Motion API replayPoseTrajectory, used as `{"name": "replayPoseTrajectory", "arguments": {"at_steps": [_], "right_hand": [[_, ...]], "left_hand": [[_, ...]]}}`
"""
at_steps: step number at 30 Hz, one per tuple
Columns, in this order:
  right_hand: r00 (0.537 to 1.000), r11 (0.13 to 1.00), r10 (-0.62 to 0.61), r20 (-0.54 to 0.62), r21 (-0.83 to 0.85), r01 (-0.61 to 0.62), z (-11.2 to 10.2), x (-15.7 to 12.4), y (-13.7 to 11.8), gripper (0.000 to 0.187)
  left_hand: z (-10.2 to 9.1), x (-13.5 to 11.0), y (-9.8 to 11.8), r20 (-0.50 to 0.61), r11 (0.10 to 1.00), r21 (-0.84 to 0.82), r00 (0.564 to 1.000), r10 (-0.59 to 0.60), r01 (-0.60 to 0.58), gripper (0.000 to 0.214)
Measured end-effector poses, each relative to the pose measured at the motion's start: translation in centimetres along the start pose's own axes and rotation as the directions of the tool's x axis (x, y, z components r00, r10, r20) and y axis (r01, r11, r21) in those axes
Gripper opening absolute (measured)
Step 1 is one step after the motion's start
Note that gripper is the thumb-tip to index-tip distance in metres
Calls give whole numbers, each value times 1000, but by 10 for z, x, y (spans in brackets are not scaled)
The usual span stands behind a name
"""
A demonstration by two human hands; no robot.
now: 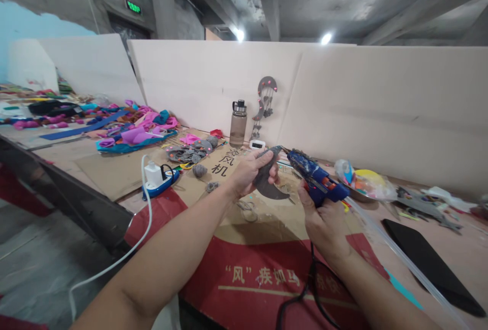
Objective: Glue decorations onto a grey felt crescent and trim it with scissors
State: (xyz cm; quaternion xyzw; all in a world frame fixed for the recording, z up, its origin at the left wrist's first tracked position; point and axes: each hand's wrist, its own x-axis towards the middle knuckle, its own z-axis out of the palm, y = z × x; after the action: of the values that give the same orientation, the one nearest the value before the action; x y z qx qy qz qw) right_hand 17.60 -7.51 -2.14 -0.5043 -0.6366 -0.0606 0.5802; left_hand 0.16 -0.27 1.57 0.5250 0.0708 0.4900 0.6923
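My left hand [249, 170] is closed around a dark grey crescent-shaped piece [270, 183], held above the cardboard with its lower tip pointing right. In my right hand [322, 218] is a blue hot glue gun [314, 175], its nozzle pointing left at the top end of the crescent. The nozzle is very near that end; whether it touches I cannot tell. A long clear glue stick [396, 248] runs out of the gun's back, and a black cord [313, 289] hangs below it. Loose grey string [247, 210] lies under the crescent.
A bottle [238, 126] stands by the white board, where a grey crescent hanging ornament [267, 88] is fixed. Left are a blue power strip [160, 186], grey yarn [199, 170] and colourful felt scraps [141, 131]. A black phone [430, 264] and a plastic bag [369, 183] lie right.
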Motion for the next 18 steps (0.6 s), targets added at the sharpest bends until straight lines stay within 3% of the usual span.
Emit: {"name": "replayPoseTrajectory", "arguments": {"at_steps": [18], "right_hand": [[1000,1000,-23,-2,-1,23,1,-1,3,29]], "left_hand": [[0,0,3,-42,1000,-30,999,-1,0,29]]}}
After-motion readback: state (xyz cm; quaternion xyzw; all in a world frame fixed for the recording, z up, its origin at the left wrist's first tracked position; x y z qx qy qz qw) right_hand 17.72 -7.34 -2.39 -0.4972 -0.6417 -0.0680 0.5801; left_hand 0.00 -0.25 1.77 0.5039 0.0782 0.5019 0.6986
